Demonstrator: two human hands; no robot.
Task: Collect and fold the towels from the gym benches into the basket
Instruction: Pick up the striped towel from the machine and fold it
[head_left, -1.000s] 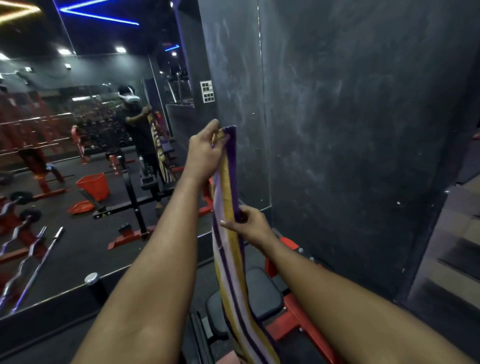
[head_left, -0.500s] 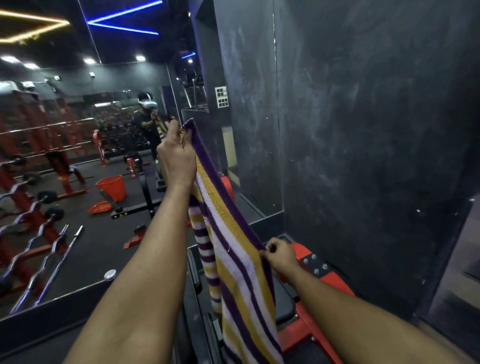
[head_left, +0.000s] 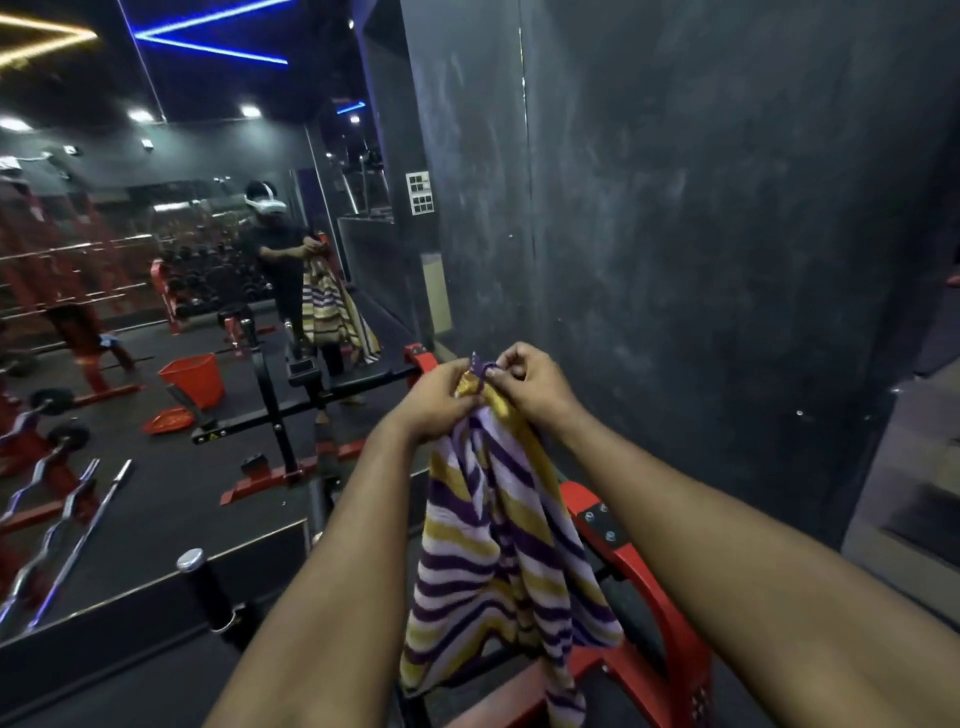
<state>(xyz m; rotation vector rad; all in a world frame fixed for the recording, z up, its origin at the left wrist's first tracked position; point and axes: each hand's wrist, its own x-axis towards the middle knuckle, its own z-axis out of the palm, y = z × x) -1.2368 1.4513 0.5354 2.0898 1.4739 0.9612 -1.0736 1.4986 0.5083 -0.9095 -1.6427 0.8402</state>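
Note:
A purple, yellow and white striped towel (head_left: 498, 545) hangs doubled in front of me, its two top corners held together. My left hand (head_left: 434, 397) grips the top edge from the left. My right hand (head_left: 530, 382) pinches the same corners from the right, touching the left hand. The towel's lower part drapes over a red-framed gym bench (head_left: 634, 561) below. An orange basket (head_left: 195, 376) shows in the wall mirror at the left, standing on the dark floor.
A dark wall (head_left: 675, 234) stands close ahead and to the right. The mirror (head_left: 156, 312) on the left reflects red racks, barbells, a black bench frame and a person holding the towel. A chrome-capped black bar end (head_left: 200, 577) sticks up at the lower left.
My left hand dropped from high up and my right hand rose to meet it, bringing the towel's corners together. The towel now hangs folded in half instead of stretched long.

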